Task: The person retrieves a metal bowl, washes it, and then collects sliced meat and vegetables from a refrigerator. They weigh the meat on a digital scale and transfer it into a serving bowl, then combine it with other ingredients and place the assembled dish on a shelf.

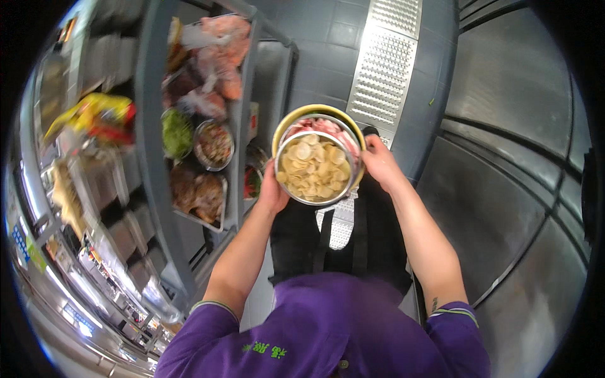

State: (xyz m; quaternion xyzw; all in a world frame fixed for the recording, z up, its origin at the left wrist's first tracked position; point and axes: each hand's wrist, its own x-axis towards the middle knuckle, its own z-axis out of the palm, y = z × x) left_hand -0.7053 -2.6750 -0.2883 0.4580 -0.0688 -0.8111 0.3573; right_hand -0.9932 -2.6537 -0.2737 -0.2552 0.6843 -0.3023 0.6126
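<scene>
A steel bowl of thin pale-yellow slices [313, 165], perhaps potato, sits nearest me in a stack of vessels. Behind and partly under it, a second metal bowl holds pink-and-white sliced meat [326, 125]. Both rest in or over a larger yellow-rimmed basin [319, 108], whose inside is mostly hidden. My left hand [275, 189] grips the stack at its left side, the thumb by the rim. At the right edge my right hand [376, 158] pinches the yellow rim. The stack is held in the air over the floor, before my black apron.
On my left, a metal shelf rack [158, 118] carries raw meat [222, 61], leafy greens [176, 133], a bowl of chopped mix [214, 144] and a tray of brown meat [201, 196]. Steel cabinet doors [487, 189] stand on the right. A perforated metal drain cover [385, 71] runs along the tiled floor.
</scene>
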